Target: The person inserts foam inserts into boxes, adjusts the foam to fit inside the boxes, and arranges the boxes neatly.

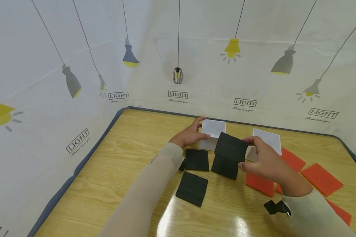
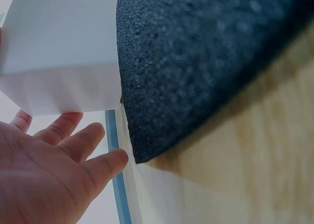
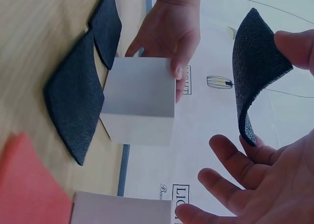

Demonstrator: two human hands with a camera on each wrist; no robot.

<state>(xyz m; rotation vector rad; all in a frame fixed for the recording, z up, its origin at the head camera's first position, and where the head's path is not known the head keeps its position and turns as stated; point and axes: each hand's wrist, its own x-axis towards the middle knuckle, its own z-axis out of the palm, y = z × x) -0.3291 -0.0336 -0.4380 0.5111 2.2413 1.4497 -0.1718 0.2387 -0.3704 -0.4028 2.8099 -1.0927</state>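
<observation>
My left hand (image 1: pixel 188 134) holds a white box (image 1: pixel 214 126) at its left side, thumb at the front edge and fingertips against the wall. In the right wrist view, that thumb lies on the box's upper edge. My right hand (image 1: pixel 267 161) pinches a black foam square (image 1: pixel 231 146) by its right edge, in front of the box. Seen from the right wrist, the held foam square (image 3: pixel 257 62) bends between thumb and fingertip. Beneath it, partly covered, another black square (image 1: pixel 224 167) lies on the table. Two more black squares (image 1: pixel 197 160) lie left of that.
A second white box (image 1: pixel 267 140) stands at the back right, partly behind my right hand. Several orange-red foam squares (image 1: pixel 321 179) lie on the right of the wooden table (image 1: pixel 106 171). A white curtain (image 1: pixel 154 59) printed with lamps hangs along the back and left edges.
</observation>
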